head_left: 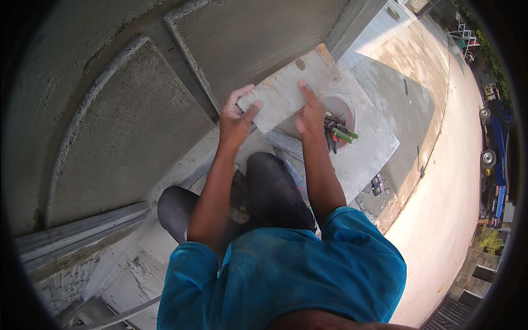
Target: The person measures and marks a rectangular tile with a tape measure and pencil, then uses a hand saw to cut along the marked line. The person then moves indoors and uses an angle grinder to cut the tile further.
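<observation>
A rectangular pale, stained board (278, 91) is held up at the middle of the view by both hands. My left hand (236, 118) grips its left end, thumb on the face and fingers round the edge. My right hand (311, 110) holds its lower right side, thumb on the face. Beside that hand sits a round bucket (344, 104) with dark tools and green-handled tools (344, 134) in it, on a larger pale sheet (374, 148). A speckled grey length of material (283, 144) lies below the held board.
A grey plastered wall (135, 132) with raised panels rises at left, above a ledge (82, 236). A paved floor (429, 220) stretches right, with small items (377, 184) near the sheet and a blue vehicle (498, 148) at the far edge. My knees are bent below the hands.
</observation>
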Action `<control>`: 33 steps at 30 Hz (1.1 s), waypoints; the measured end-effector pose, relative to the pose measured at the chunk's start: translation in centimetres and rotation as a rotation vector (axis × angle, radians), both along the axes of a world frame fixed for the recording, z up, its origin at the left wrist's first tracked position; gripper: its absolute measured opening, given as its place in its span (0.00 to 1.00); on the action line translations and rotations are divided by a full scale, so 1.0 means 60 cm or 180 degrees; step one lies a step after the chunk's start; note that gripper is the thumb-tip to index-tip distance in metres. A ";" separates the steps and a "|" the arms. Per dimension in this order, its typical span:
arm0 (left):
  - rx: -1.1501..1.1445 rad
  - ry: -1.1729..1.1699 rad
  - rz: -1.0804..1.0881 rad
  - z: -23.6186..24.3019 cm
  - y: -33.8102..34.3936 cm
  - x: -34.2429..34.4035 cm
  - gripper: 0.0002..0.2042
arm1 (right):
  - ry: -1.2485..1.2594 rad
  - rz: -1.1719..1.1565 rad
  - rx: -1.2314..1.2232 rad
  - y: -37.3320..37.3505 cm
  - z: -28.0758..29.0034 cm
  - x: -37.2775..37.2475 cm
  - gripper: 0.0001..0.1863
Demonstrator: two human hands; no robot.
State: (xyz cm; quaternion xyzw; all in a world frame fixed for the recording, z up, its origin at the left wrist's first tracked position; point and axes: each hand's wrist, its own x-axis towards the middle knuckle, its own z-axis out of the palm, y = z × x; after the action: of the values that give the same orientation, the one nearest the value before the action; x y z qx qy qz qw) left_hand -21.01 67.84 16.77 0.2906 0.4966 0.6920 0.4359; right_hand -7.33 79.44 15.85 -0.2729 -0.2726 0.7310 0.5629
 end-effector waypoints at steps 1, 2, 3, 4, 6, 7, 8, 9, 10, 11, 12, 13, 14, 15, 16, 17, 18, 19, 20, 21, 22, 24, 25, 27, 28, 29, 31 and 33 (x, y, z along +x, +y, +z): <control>-0.0122 0.0026 0.0035 0.003 -0.012 -0.007 0.23 | -0.0041 0.0067 0.0014 -0.009 -0.002 0.002 0.33; -0.0120 -0.0083 0.0073 0.004 -0.020 -0.008 0.22 | -0.0086 0.0143 0.0032 -0.017 -0.003 0.004 0.32; -0.0121 -0.0168 0.0138 0.006 -0.029 -0.006 0.21 | -0.0158 0.0147 0.0066 -0.027 -0.004 0.000 0.32; -0.0131 -0.0280 0.0210 0.003 -0.041 -0.002 0.19 | -0.0253 0.0158 0.0091 -0.039 -0.007 0.000 0.32; -0.0292 -0.0323 0.0256 -0.005 -0.069 -0.001 0.18 | -0.0322 0.0245 0.0103 -0.068 -0.009 -0.004 0.33; -0.0373 -0.0342 0.0309 -0.010 -0.084 -0.003 0.18 | -0.0292 0.0332 0.0076 -0.086 -0.010 -0.006 0.34; -0.0388 -0.0210 0.0401 -0.015 -0.098 0.002 0.17 | -0.0343 0.0427 -0.0015 -0.096 -0.027 -0.001 0.36; -0.0375 -0.0066 0.0489 -0.022 -0.107 0.011 0.16 | -0.0387 0.0514 -0.0066 -0.103 -0.045 0.004 0.37; -0.0283 -0.0166 0.0517 -0.044 -0.121 0.012 0.15 | -0.0457 0.0541 -0.0149 -0.123 -0.050 -0.002 0.38; -0.0384 -0.0135 0.0540 -0.062 -0.127 0.020 0.15 | -0.0501 0.0528 -0.0275 -0.138 -0.065 0.001 0.38; -0.0397 -0.0062 0.0550 -0.096 -0.138 0.016 0.16 | -0.0382 0.0668 -0.0448 -0.148 -0.091 0.001 0.39; -0.0676 0.0133 0.0553 -0.089 -0.146 0.025 0.16 | -0.0429 0.0714 -0.0342 -0.157 -0.095 0.011 0.39; -0.0865 0.0629 0.0693 -0.070 -0.152 0.035 0.17 | -0.0520 0.0826 -0.0553 -0.159 -0.093 0.022 0.37; -0.0763 0.0356 0.0644 -0.086 -0.160 0.033 0.17 | -0.0512 0.0883 -0.0363 -0.161 -0.116 0.023 0.35; -0.0834 0.0525 0.0810 -0.090 -0.168 0.036 0.17 | -0.0573 0.0991 -0.0427 -0.170 -0.118 0.028 0.33; -0.0655 0.0687 0.0995 -0.114 -0.167 0.036 0.16 | -0.0722 0.0905 -0.0404 -0.184 -0.105 0.026 0.29; -0.0681 0.0687 0.1166 -0.109 -0.176 0.032 0.16 | -0.0872 0.0896 -0.0355 -0.193 -0.095 0.023 0.29; -0.0687 0.0673 0.1279 -0.099 -0.180 0.033 0.15 | -0.1033 0.0825 -0.0299 -0.197 -0.086 0.025 0.30; -0.0701 0.0658 0.1385 -0.091 -0.188 0.031 0.15 | -0.1191 0.0744 -0.0252 -0.203 -0.076 0.024 0.30; -0.0751 0.0729 0.1566 -0.086 -0.200 0.026 0.15 | -0.1339 0.0808 -0.0202 -0.210 -0.062 0.020 0.31; -0.0762 0.0673 0.1507 -0.084 -0.214 0.020 0.15 | -0.1489 0.0870 -0.0156 -0.218 -0.049 0.015 0.31; -0.0805 0.0563 0.1437 -0.085 -0.246 0.004 0.15 | -0.1625 0.1028 -0.0075 -0.231 -0.038 0.003 0.32; -0.0742 0.0607 0.1458 -0.070 -0.251 0.001 0.14 | -0.1613 0.1113 -0.0027 -0.233 -0.038 0.000 0.32; -0.0638 0.0701 0.1529 -0.042 -0.265 0.002 0.13 | -0.1574 0.1204 -0.0018 -0.234 -0.045 -0.010 0.31; -0.0505 0.0638 0.1564 -0.046 -0.271 0.000 0.12 | -0.1519 0.1248 -0.0077 -0.242 -0.045 -0.018 0.30; -0.0372 0.0577 0.1597 -0.054 -0.274 -0.004 0.12 | -0.1468 0.1293 -0.0138 -0.253 -0.044 -0.025 0.30; -0.0243 0.0443 0.1571 -0.036 -0.285 -0.007 0.11 | -0.1357 0.1454 -0.0167 -0.250 -0.049 -0.026 0.31; -0.0310 0.0326 0.1552 -0.014 -0.304 -0.008 0.11 | -0.1200 0.1799 -0.0124 -0.240 -0.061 -0.028 0.34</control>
State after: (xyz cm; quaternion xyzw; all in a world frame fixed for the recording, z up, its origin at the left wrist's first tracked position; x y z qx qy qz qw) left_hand -21.47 49.60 15.90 0.1756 0.6062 0.7363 0.2440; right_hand -9.02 65.04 12.18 -0.3276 -0.4227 0.7999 0.2723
